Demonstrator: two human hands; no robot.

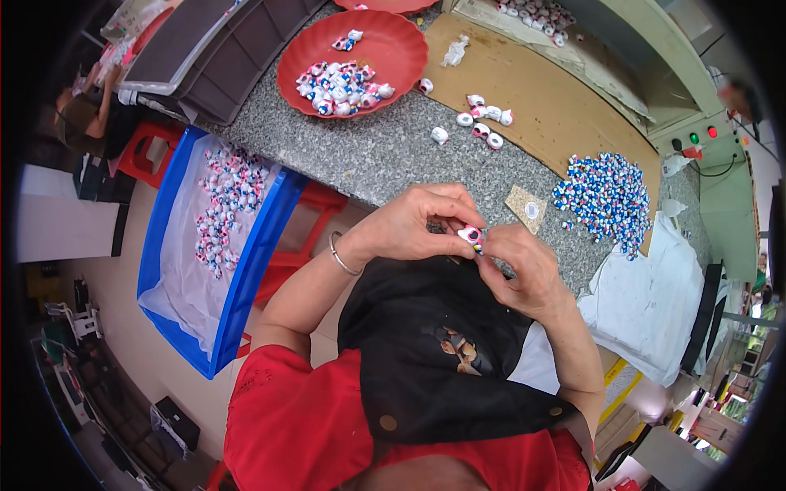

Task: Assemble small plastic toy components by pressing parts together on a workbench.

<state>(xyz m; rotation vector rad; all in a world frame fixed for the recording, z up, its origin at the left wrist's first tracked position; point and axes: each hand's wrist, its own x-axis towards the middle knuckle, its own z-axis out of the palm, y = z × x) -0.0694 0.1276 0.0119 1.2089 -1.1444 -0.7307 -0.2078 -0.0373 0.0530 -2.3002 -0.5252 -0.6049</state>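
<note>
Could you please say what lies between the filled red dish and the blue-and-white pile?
In the head view, several small, mostly white pieces lie there.

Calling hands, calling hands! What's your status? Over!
Left hand pinching small white-headed figurine. Right hand up against it, grip partly hidden. Tan card on counter just beyond, not blocking.

Red stool (166, 133) L; grn lt. (693, 137) & red lt. (712, 131) upper R.

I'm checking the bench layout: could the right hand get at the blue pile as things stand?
Probably yes: the blue pile lies near the right hand with nothing tall between, though that hand is at the white figure.
</note>
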